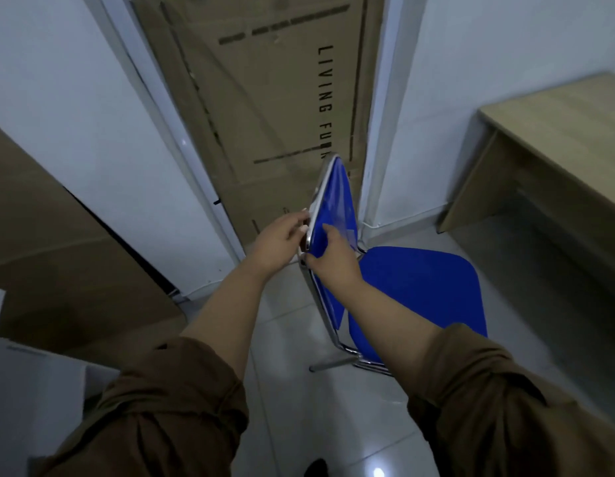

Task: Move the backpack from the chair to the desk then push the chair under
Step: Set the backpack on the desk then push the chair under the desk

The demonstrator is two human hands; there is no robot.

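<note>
A blue chair [419,287] with a chrome frame stands on the tiled floor in the middle, its seat bare and facing right. My left hand [280,244] grips the chrome edge of the backrest [333,197] from the left. On the blue front of that backrest, near its lower corner, my right hand [332,258] is clamped. The wooden desk [553,139] stands at the right against the white wall, its top only partly in view. No backpack is visible.
A tall cardboard box [265,108] leans in the doorway straight ahead. More brown cardboard [58,253] lies at the left, with white items [31,380] at the lower left. Open tiled floor [526,270] lies between chair and desk.
</note>
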